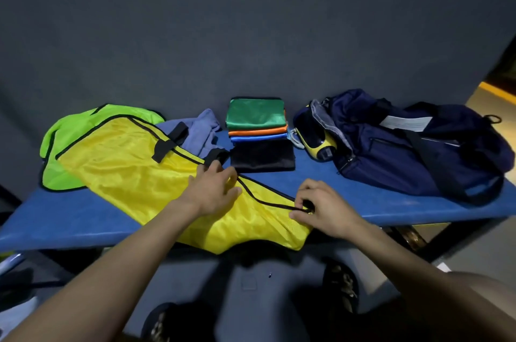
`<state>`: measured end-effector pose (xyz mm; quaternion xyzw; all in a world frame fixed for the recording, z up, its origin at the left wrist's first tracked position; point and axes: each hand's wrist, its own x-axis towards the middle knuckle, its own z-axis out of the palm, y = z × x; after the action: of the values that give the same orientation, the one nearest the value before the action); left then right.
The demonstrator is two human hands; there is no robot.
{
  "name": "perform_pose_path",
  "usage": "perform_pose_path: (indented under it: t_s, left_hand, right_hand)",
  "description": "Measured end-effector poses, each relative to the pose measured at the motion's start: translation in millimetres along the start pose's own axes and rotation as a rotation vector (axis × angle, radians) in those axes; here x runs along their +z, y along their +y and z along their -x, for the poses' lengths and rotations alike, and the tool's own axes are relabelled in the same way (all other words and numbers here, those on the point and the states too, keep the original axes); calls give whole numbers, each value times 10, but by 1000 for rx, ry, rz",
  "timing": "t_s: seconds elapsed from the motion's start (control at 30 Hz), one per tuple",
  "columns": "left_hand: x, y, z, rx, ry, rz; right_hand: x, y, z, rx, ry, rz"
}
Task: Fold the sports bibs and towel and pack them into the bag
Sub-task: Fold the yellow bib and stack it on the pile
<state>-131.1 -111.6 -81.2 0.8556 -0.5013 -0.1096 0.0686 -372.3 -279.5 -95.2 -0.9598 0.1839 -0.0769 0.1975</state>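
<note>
Yellow slippery mesh sports bib with black trim (134, 174), spread flat on the blue bench (363, 196), looks light and limp, so we pinch its bound edge with the right hand (321, 209) while the left hand (215, 188) presses open-fingered.

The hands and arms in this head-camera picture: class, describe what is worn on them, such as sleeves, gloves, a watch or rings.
Both arms are bare from the wrist back to the frame's lower edge, with no sleeves in view. The left hand and right hand wear no gloves. No watch, band or ring shows on either wrist or on the visible fingers.
</note>
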Motion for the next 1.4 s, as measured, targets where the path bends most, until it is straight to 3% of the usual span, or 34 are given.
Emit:
perform_pose_path:
  t_s: [0.2, 0.6, 0.73, 0.87, 0.97, 1.2, 1.4]
  left_hand:
    - [85, 121, -28, -81, 55, -9]
    - [178, 186, -88, -135, 107, -22]
    - [190, 180, -70, -121, 125, -22]
    - [166, 34, -46, 14, 206, -54]
    - [172, -200, -32, 160, 282, -85]
    - [247, -423, 67, 290, 324, -40]
    - [250, -283, 97, 335, 274, -11]
  right_hand:
    - [-99, 126, 158, 130, -3, -80]
    - [-51, -31, 190, 477, 200, -253]
    - [9, -44, 188, 534, 268, -530]
    - [97, -100, 233, 621, 269, -917]
    - [69, -84, 261, 622, 185, -906]
    - [-154, 75, 233, 664, -13, -851]
    - [-372, 302, 156, 659, 262, -1022]
